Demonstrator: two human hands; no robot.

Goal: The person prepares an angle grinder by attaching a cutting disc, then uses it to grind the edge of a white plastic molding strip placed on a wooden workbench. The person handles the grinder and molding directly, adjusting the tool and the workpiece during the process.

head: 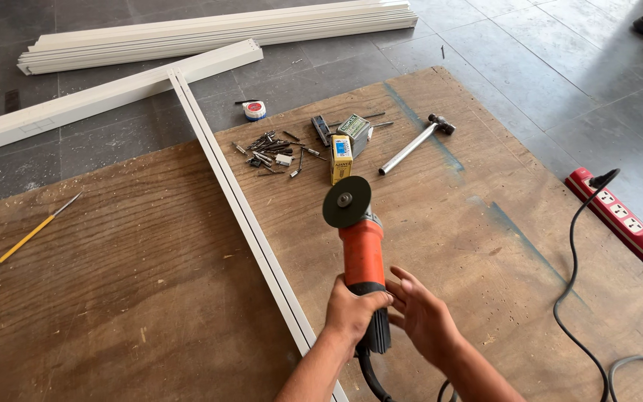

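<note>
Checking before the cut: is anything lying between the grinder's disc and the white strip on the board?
Nothing visible. The disc of the grinder, held in the left hand, is above bare board just right of the white strip. The yellow box and screws lie farther back.

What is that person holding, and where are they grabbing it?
An orange angle grinder. The left hand grips its black rear handle, near where the cord comes out. The right hand is open beside that handle, fingers touching it.

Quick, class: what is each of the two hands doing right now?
Left hand: closed around the orange angle grinder, holding it above the plywood board.
Right hand: open, fingers spread beside the grinder's black rear grip, holding nothing.
</note>
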